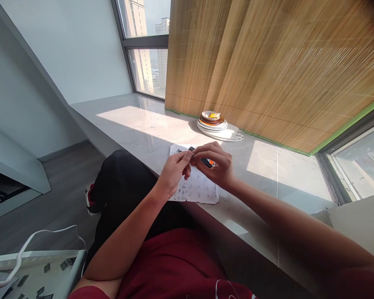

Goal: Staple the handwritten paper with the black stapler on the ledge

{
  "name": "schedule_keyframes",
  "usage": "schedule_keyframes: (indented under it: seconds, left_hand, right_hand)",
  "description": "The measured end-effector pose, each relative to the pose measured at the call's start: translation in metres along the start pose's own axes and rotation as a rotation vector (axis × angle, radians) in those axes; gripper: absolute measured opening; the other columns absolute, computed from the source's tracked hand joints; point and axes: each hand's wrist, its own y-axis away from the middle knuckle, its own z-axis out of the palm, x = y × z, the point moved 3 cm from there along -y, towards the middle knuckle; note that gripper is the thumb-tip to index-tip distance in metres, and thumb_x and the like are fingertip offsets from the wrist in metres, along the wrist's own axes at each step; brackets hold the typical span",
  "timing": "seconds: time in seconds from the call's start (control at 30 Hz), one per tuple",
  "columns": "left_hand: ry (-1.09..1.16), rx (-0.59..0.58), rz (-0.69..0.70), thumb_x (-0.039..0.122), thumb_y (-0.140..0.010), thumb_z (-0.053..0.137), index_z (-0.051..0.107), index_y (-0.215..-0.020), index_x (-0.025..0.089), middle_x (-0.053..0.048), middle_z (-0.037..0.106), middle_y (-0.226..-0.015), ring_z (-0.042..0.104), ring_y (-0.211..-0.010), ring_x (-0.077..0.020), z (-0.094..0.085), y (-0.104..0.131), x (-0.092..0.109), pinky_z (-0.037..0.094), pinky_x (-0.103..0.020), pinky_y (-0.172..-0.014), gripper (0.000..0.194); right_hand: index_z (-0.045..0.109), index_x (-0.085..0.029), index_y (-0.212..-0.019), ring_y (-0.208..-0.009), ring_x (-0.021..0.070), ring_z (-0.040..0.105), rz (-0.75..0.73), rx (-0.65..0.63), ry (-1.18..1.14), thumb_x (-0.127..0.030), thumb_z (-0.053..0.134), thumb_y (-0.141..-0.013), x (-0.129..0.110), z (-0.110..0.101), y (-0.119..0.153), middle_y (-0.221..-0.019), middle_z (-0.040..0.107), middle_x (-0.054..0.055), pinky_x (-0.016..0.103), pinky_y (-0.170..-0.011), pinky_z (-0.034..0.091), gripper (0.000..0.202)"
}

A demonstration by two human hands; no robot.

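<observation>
The left hand [172,170], over the written paper [199,189], pinches a small piece [192,154]. Fingertips of the right hand [216,162] close on it too, above the same paper. The black-and-orange item [209,162] sits under that hand. Handling looks unfinished: the piece is held up, not set down.

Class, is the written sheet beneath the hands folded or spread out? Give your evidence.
Spread out: the sheet lies flat on the ledge, rows of marks facing up, though the left hand and right hand hide part of it.
</observation>
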Motion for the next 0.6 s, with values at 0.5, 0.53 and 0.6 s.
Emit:
schedule_keyframes:
  seconds: [0.5, 0.53, 0.6]
  left_hand:
    - [-0.467, 0.175, 0.235, 0.026, -0.097, 0.074, 0.081, -0.108, 0.020, -0.006, 0.074, -0.088, 0.068, -0.082, -0.0205, -0.054, -0.025, -0.001, 0.051, -0.029, -0.078, 0.014]
    - [-0.551, 0.189, 0.263, 0.022, -0.097, 0.073, 0.081, -0.106, 0.021, -0.006, 0.074, -0.090, 0.068, -0.086, -0.0215, -0.059, -0.028, -0.003, 0.050, -0.029, -0.079, 0.013]
    - [-0.730, 0.203, 0.325, 0.015, -0.097, 0.069, 0.081, -0.104, 0.021, -0.007, 0.074, -0.096, 0.066, -0.091, -0.0229, -0.067, -0.033, -0.007, 0.048, -0.031, -0.083, 0.016]
  right_hand:
    - [0.070, -0.022, -0.130, -0.107, 0.0305, 0.069, 0.432, -0.279, 0.224, -0.033, 0.085, -0.086, 0.089, 0.022, 0.056, -0.117, 0.076, 0.012, 0.049, -0.095, 0.058, 0.048]
    - [0.071, -0.022, -0.130, -0.106, 0.0295, 0.071, 0.444, -0.274, 0.209, -0.029, 0.082, -0.088, 0.090, 0.023, 0.059, -0.117, 0.077, 0.011, 0.048, -0.095, 0.058, 0.043]
    - [0.073, -0.022, -0.128, -0.108, 0.0290, 0.072, 0.432, -0.235, 0.189, -0.023, 0.077, -0.091, 0.090, 0.022, 0.061, -0.117, 0.079, 0.010, 0.048, -0.097, 0.058, 0.037]
